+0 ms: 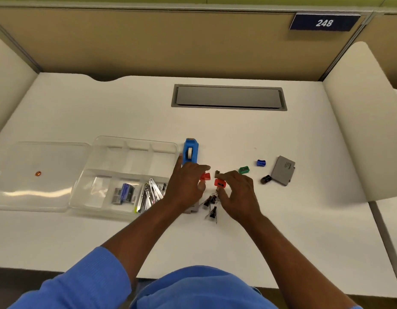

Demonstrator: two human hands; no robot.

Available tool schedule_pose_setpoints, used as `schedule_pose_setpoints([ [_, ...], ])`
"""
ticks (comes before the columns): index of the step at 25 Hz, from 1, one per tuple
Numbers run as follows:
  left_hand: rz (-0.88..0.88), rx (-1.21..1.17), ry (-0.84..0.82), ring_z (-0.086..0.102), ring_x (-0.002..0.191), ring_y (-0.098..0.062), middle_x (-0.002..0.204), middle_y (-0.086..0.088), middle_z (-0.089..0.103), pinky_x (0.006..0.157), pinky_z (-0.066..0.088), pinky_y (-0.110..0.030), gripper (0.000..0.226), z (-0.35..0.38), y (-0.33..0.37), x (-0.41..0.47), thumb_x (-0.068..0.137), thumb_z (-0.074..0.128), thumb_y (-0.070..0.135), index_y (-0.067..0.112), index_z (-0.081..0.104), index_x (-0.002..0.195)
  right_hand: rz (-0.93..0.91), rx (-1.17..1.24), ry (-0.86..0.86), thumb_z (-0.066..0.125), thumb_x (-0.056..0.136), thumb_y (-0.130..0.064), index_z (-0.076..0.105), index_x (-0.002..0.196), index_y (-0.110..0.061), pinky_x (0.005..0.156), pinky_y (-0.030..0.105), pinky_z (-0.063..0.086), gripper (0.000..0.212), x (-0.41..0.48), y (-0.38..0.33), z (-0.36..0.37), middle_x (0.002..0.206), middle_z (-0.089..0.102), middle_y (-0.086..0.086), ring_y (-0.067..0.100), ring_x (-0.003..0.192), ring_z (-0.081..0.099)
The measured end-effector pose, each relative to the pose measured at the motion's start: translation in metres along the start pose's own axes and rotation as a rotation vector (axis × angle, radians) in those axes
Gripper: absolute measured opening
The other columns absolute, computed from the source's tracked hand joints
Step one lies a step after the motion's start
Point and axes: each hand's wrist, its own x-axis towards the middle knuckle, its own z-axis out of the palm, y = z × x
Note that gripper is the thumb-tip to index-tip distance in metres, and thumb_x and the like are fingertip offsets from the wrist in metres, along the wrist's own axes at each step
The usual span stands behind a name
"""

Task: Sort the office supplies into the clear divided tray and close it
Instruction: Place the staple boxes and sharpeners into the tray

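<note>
- Lower centre, between the wrists: small heap of black binder clips (212, 202) on white counter (237, 134).
- Right hand (241, 194), centre: fingers curled, pinching a red plastic pencil sharpener (220, 183).
- Left hand (188, 182), just beside it: fingers stretched over a second red sharpener (205, 176); grip impossible to tell.
- Left of centre: clear divided plastic tray (137, 140), lid (37, 192) open flat; silvery metal pieces (150, 192) in a front compartment.
- Just beyond left hand, beside tray: blue tape dispenser (190, 150).
</note>
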Motion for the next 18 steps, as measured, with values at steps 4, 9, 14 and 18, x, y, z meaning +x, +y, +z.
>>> schedule_pose_setpoints([
  [4,-0.090,0.096,0.030,0.062,0.107,-0.012,0.107,0.008,0.072,0.124,-0.004,-0.039,0.044,-0.030,-0.042,-0.022,0.083,0.074,0.027,0.026,0.064,0.125,-0.055,0.015,-0.049,0.064,0.092,-0.028,0.062,0.121,-0.031,0.098,0.019,0.023,0.030,0.027,-0.044,0.030,0.112,0.066,-0.012,0.011,0.107,0.057],
  [9,-0.198,0.134,0.038,0.063,0.110,-0.011,0.109,0.009,0.073,0.119,-0.019,-0.027,0.048,-0.058,-0.090,-0.027,0.081,0.078,0.033,0.031,0.062,0.127,-0.048,0.020,-0.060,0.067,0.091,-0.037,0.063,0.127,-0.031,0.103,0.030,0.027,0.036,0.057,-0.090,0.066,0.118,0.069,-0.010,0.015,0.115,0.057],
  [14,-0.179,0.077,0.039,0.062,0.112,-0.012,0.106,0.012,0.071,0.122,-0.012,-0.034,0.051,-0.063,-0.126,-0.021,0.082,0.075,0.032,0.029,0.058,0.131,-0.036,-0.036,-0.070,0.070,0.090,-0.034,0.063,0.130,-0.027,0.107,0.036,0.029,0.041,0.074,-0.112,0.095,0.118,0.070,-0.009,0.015,0.116,0.058],
  [18,-0.149,0.048,0.022,0.060,0.119,-0.016,0.111,0.009,0.072,0.121,-0.015,-0.034,0.051,-0.059,-0.138,-0.017,0.082,0.076,0.033,0.026,0.060,0.131,-0.018,-0.075,-0.089,0.071,0.090,-0.029,0.065,0.127,-0.023,0.106,0.042,0.034,0.038,0.079,-0.121,0.108,0.114,0.071,-0.005,0.021,0.113,0.061],
])
